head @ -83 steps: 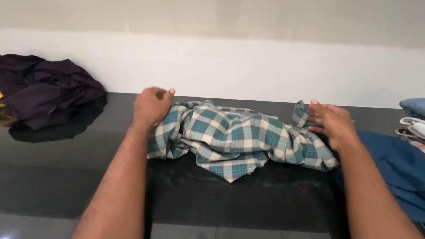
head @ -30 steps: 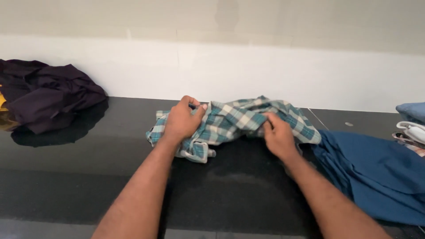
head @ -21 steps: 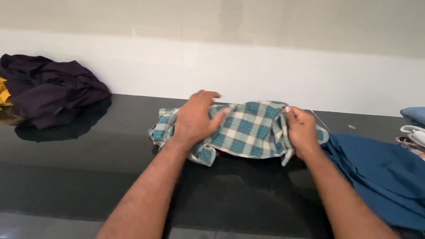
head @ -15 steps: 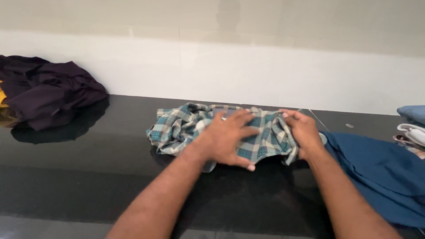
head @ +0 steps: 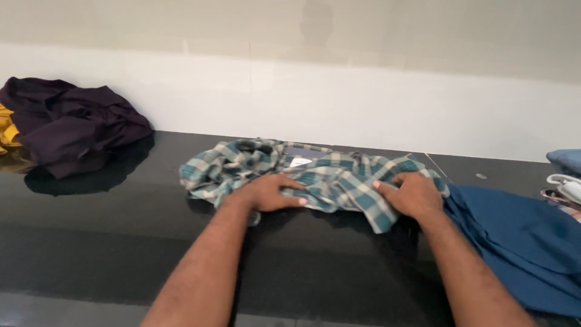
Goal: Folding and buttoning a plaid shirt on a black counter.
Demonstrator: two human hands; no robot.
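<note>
A crumpled teal-and-cream plaid shirt [head: 327, 175] lies on a glossy black counter [head: 109, 242], with a small white label showing near its collar. My left hand [head: 266, 192] rests on the shirt's front edge, left of the middle, with fabric pinched between thumb and fingers. My right hand [head: 413, 195] sits on the shirt's right end, its fingers curled into the cloth. A loose plaid corner hangs toward me just left of the right hand.
A dark purple garment [head: 72, 124] is heaped at the back left beside a bit of yellow cloth [head: 7, 128]. A blue garment [head: 520, 236] spreads at the right, touching the shirt. Folded items [head: 566, 162] sit at the far right edge. A white wall backs the counter.
The shirt was bunched toward the middle and is now spread wider and flatter. My left hand slid back from the shirt's centre to its front edge; the right hand stayed at the right end.
</note>
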